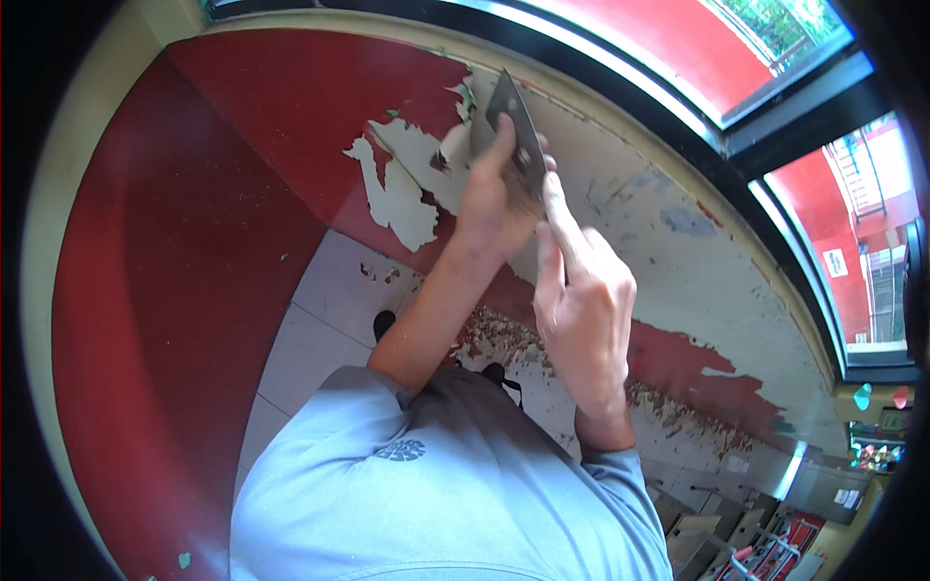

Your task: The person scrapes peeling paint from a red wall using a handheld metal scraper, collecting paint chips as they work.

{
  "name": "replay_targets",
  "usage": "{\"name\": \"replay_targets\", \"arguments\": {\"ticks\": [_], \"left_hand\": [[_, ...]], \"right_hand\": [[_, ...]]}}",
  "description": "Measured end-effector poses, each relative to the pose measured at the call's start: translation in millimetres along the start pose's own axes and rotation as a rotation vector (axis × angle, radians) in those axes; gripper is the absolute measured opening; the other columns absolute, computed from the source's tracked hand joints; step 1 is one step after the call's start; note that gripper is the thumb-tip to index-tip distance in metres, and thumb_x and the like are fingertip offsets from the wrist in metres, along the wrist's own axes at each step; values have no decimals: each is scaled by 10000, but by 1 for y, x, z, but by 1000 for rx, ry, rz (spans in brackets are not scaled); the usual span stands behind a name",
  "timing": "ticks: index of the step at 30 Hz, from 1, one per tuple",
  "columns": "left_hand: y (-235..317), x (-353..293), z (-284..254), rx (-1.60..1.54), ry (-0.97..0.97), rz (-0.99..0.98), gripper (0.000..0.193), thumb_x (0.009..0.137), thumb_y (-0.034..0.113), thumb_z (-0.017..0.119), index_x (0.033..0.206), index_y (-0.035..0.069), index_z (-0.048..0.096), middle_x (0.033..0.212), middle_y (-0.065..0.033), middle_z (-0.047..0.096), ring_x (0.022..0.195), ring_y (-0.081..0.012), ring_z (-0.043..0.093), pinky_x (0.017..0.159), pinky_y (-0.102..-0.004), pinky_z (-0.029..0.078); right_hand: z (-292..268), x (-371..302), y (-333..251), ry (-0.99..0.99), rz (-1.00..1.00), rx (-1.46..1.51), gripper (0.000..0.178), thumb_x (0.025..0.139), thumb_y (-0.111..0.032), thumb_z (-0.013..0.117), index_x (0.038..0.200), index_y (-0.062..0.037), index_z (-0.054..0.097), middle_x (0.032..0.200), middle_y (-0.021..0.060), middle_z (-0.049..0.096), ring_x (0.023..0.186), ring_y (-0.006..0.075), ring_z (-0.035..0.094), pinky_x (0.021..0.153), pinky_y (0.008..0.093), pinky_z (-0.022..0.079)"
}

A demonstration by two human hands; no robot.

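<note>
My left hand holds a flat grey metal scraper blade, tilted up in front of the wall. The thumb lies across its face and the fingers are behind it. With its index finger stretched out, my right hand touches the blade's lower end; its thumb is apart and the other fingers are curled. Behind my hands is a red wall with paint partly stripped to a pale surface. A loose pale paint flake hangs left of my left wrist. A cream piece beside the blade is unclear.
Paint chips litter the tiled floor along the wall's foot. A dark window frame runs above the stripped strip. At the lower right stand desks or boxes and a red and grey metal frame.
</note>
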State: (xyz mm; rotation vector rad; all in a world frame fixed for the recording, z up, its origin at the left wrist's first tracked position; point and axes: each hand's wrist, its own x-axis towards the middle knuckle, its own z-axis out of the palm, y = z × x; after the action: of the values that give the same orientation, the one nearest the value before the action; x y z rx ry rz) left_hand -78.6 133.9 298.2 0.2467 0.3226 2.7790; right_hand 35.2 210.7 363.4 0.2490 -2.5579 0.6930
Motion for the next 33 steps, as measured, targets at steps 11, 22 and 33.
{"name": "replay_targets", "arguments": {"ticks": [11, 22, 33], "left_hand": [[-6, 7, -4, 6, 114, 92, 321, 959, 398, 575, 974, 79, 604, 809, -42, 635, 733, -148, 645, 643, -296, 535], [7, 12, -9, -120, 128, 64, 330, 944, 386, 605, 958, 57, 604, 811, -55, 635, 703, -168, 646, 650, -310, 546], [-9, -19, -19, -33, 86, -37, 294, 996, 353, 523, 995, 72, 611, 861, -55, 667, 766, -154, 662, 688, -299, 539]], "right_hand": [[8, 7, -8, 11, 157, -10, 384, 922, -53, 562, 1305, -75, 587, 940, 247, 655, 717, 323, 633, 721, 372, 504], [12, 21, -25, -121, 268, -90, 381, 939, -43, 543, 1320, -43, 563, 1104, 235, 661, 928, 247, 702, 798, 331, 509], [37, 6, -9, 31, 134, 23, 417, 923, 7, 543, 1336, -48, 554, 872, 221, 664, 696, 268, 646, 675, 354, 496]]}}
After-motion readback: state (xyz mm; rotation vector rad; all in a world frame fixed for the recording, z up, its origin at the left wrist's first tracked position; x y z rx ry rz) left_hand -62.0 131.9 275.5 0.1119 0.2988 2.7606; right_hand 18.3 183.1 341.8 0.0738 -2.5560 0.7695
